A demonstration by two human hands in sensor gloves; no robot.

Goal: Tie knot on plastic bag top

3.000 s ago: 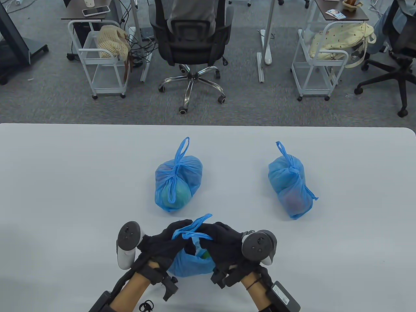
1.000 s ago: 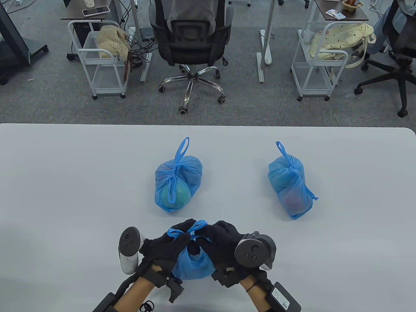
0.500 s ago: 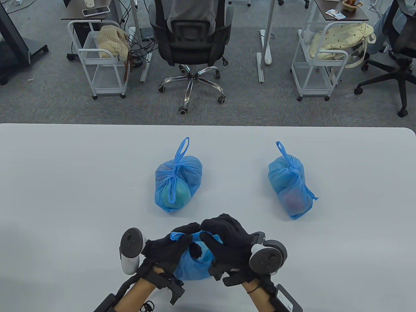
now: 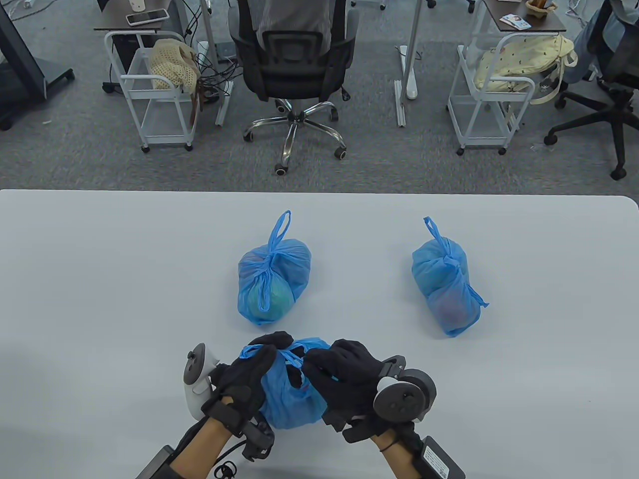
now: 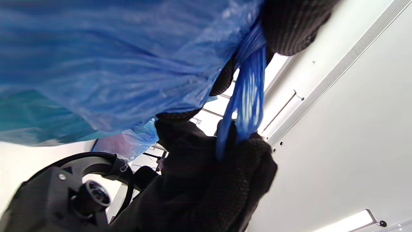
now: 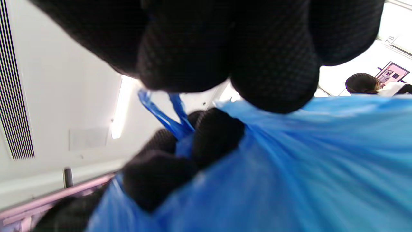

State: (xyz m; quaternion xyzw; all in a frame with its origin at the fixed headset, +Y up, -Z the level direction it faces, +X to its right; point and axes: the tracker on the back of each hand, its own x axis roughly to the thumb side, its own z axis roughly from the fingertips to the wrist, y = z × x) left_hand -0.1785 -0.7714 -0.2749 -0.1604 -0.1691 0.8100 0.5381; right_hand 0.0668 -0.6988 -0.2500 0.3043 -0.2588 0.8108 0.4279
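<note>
A blue plastic bag (image 4: 289, 399) stands near the table's front edge between both gloved hands. My left hand (image 4: 257, 366) curls round one twisted handle strip (image 4: 252, 352) at the bag's top left. My right hand (image 4: 324, 366) pinches the other handle strip (image 4: 294, 358) at the top right. In the left wrist view the bag (image 5: 106, 64) fills the upper left and a taut blue strip (image 5: 246, 103) runs between gloved fingers (image 5: 238, 167). The right wrist view shows the bag (image 6: 289, 167) and a strip (image 6: 167, 119) held by dark fingers (image 6: 161, 161). The bag's contents are hidden.
Two knotted blue bags lie further back, one at centre (image 4: 272, 279) and one to the right (image 4: 449, 284). The white table (image 4: 100, 279) stretches wide on both sides. Beyond its far edge stand an office chair (image 4: 294, 65) and white carts (image 4: 155, 90).
Both hands crossed and worked the handles over the bag's top. The right hand came down from over the left, the left shifted left, and the strips now stretch apart over the bag's mouth.
</note>
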